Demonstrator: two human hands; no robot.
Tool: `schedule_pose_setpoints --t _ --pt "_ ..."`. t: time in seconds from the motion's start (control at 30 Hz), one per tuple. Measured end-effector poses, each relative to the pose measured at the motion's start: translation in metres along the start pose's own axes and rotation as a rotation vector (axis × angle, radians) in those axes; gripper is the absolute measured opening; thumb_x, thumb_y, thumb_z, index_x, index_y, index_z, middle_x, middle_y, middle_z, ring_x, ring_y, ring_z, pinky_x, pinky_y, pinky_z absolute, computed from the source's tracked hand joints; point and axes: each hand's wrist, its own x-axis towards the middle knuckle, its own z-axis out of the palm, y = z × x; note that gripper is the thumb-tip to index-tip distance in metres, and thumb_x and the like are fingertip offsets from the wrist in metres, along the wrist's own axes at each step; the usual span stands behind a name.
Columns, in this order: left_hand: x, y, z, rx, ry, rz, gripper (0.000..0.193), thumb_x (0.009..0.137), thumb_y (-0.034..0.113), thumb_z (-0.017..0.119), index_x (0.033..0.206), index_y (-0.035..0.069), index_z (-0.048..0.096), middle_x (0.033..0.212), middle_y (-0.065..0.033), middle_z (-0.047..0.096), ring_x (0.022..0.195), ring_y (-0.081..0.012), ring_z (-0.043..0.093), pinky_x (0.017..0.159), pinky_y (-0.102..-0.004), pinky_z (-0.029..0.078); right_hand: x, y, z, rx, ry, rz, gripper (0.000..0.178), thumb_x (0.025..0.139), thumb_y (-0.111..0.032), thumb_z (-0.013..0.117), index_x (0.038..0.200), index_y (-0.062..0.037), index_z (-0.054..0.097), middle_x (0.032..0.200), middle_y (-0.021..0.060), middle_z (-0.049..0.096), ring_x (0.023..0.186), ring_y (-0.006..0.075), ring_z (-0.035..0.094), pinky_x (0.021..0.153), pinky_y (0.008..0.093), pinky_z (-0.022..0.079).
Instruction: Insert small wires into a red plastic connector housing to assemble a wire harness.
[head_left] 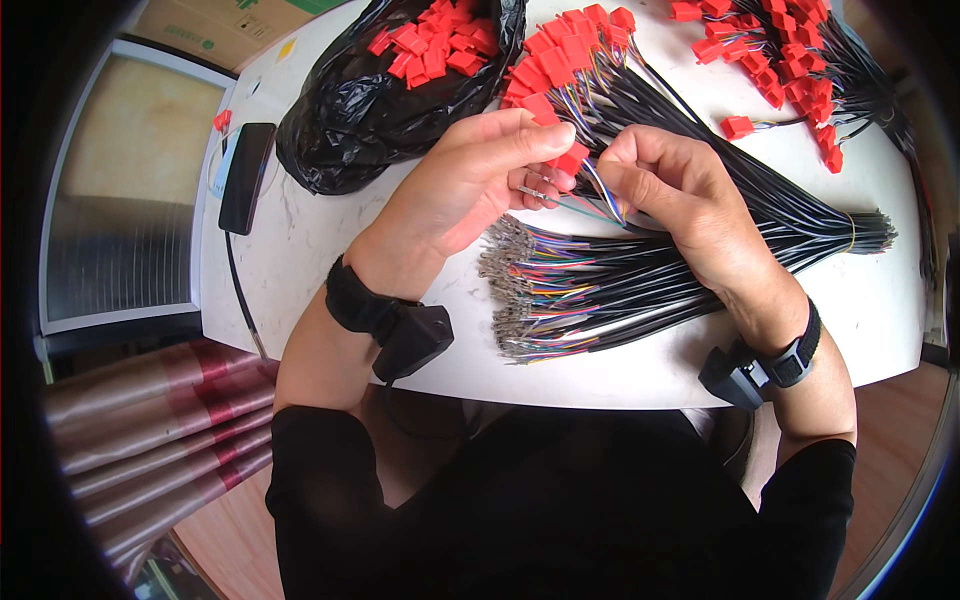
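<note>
Hands at mid-table over the white table. Left hand closed, pinching a red connector housing. Right hand closed on thin coloured wires leading into it. Advisable: housing kept steady, one terminal fed straight. Loose harness bundle lies just below; black bag of red housings behind.

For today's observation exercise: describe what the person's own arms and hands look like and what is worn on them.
Both hands, left hand and right hand, are bare, without gloves. Each wrist carries a black strap with a boxy black device: left wrist device, right wrist device. Black short sleeves cover the upper arms; the forearms are uncovered.
</note>
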Motion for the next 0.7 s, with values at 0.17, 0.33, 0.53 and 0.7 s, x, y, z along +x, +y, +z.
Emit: schedule_pose_setpoints --t 0.17,0.33,0.53,0.7 --pt "-0.0002 0.001 0.0004 -0.019 -0.021 -0.001 0.017 0.088 0.023 0.06 0.093 0.007 0.059 0.083 -0.0008 0.062 0.076 -0.009 0.058 0.068 -0.0223 0.044 0.0 0.0031 0.0011 0.012 0.007 -0.01 0.015 0.09 -0.014 0.056 0.082 -0.0026 0.06 0.068 -0.0054 0.05 0.062 0.0015 0.04 0.054 0.019 0.032" --pt "-0.0003 0.0008 0.0027 -0.073 -0.022 -0.001 0.015 0.088 0.022 0.061 0.093 0.007 0.06 0.081 -0.0013 0.062 0.075 -0.01 0.059 0.067 -0.0227 0.044 -0.0023 -0.0032 0.0006 0.006 -0.026 0.035 0.015 0.091 -0.015 0.056 0.083 -0.0035 0.055 0.074 -0.0054 0.048 0.067 0.0025 0.04 0.061 0.0186 0.032" --pt "-0.0013 0.0015 0.0047 -0.11 -0.047 -0.018 0.014 0.088 0.022 0.061 0.092 0.009 0.06 0.079 -0.0009 0.061 0.074 -0.0105 0.059 0.063 -0.0232 0.045 -0.0023 0.001 0.0029 0.051 -0.008 -0.032 0.013 0.09 -0.011 0.054 0.083 -0.0018 0.06 0.067 -0.006 0.049 0.06 0.0007 0.039 0.052 0.0191 0.031" --pt "-0.0022 0.0025 0.0025 -0.102 -0.02 -0.006 0.018 0.086 0.025 0.064 0.092 0.009 0.061 0.082 -0.0013 0.062 0.075 -0.0107 0.06 0.064 -0.0239 0.045 0.0002 0.0021 0.0015 0.003 0.017 -0.04 0.016 0.092 -0.016 0.056 0.085 -0.0017 0.06 0.067 -0.0072 0.049 0.06 0.0004 0.038 0.051 0.0189 0.031"
